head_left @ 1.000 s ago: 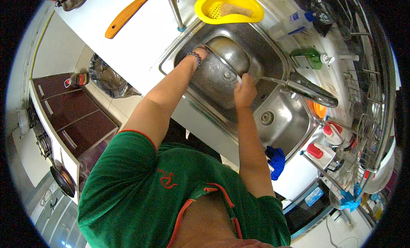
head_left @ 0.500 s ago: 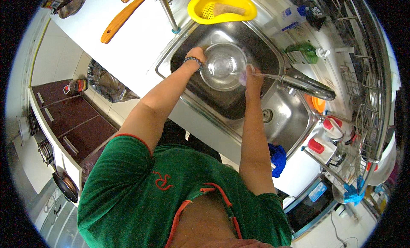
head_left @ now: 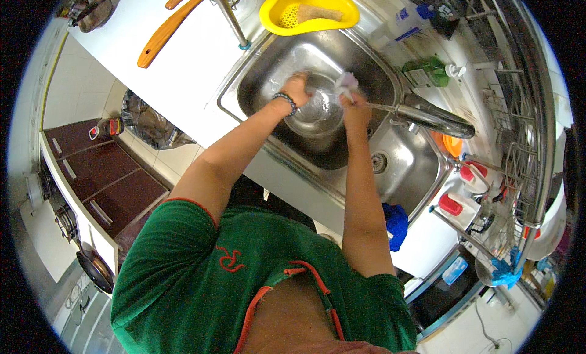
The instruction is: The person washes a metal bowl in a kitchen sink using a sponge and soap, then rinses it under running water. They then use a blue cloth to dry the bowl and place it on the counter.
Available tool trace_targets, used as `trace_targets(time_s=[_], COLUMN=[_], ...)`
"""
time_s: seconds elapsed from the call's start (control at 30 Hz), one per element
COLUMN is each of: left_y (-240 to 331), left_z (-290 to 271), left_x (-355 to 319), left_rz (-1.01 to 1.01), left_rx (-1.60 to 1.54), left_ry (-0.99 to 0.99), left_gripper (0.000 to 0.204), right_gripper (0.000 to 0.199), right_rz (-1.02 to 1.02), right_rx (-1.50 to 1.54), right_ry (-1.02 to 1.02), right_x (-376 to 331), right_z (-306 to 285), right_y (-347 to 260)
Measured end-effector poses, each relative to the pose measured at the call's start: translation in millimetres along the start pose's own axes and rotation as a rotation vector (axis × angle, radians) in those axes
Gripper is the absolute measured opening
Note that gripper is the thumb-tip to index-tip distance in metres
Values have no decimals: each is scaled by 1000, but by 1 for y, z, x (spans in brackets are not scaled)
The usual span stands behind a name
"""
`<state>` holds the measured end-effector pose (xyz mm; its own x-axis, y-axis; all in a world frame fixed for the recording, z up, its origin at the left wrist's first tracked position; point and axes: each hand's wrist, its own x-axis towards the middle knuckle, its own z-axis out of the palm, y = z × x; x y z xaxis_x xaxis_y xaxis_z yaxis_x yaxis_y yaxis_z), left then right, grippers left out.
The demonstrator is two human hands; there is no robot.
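Over the large basin of a steel sink (head_left: 256,73), my left hand (head_left: 297,88), with a dark beaded bracelet at the wrist, grips the left edge of a clear, round bowl (head_left: 322,119). Motion blurs the fingers and the bowl's outline. My right hand (head_left: 355,110) is closed on a pale purple-white cloth (head_left: 347,83) near the bowl's right side. A thin stream of water runs from the curved faucet (head_left: 436,121) onto this hand.
A yellow strainer basket (head_left: 351,15) holding a tan scrubber sits at the sink's far edge. Bottles, including green dish soap (head_left: 427,72), line the back right. Wooden handles (head_left: 165,36) lie on the left counter. A blue cloth (head_left: 395,227) hangs by the smaller basin.
My left hand has shifted slightly right with the bowl, which now looks tilted. The cloth has risen above my right hand, toward the far side. The water still runs.
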<state>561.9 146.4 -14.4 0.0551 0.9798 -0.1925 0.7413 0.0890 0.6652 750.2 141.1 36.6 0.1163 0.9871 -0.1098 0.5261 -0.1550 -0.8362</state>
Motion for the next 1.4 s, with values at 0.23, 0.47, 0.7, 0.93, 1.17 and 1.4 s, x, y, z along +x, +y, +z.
trace_targets(time_s=[0.23,0.47,0.7,0.93,1.17,1.4], left_y=[74,64,109,137,139,136], left_z=[6,22,11,-12,-19,-40], left_x=[-2,3,20,9,6,-3], left_rz=[440,269,192,319,539,630], left_rx=[-417,-265,177,102,-75,-171], left_ry=[45,-232,-307,-305,-112,-80], left_gripper=[71,39,42,42,34,30], right_gripper=[12,15,21,25,17,16], right_rz=[-185,-213,-307,-300,-469,-541], right_rx=[-64,38,-228,-323,-522,-683], right_ry=[69,253,206,404,369,401], right_x=[-16,-30,-70,-61,-39,-17], right_z=[-7,-24,-56,-107,-115,-113], right_y=[-47,-45,-2,-28,-24,-23])
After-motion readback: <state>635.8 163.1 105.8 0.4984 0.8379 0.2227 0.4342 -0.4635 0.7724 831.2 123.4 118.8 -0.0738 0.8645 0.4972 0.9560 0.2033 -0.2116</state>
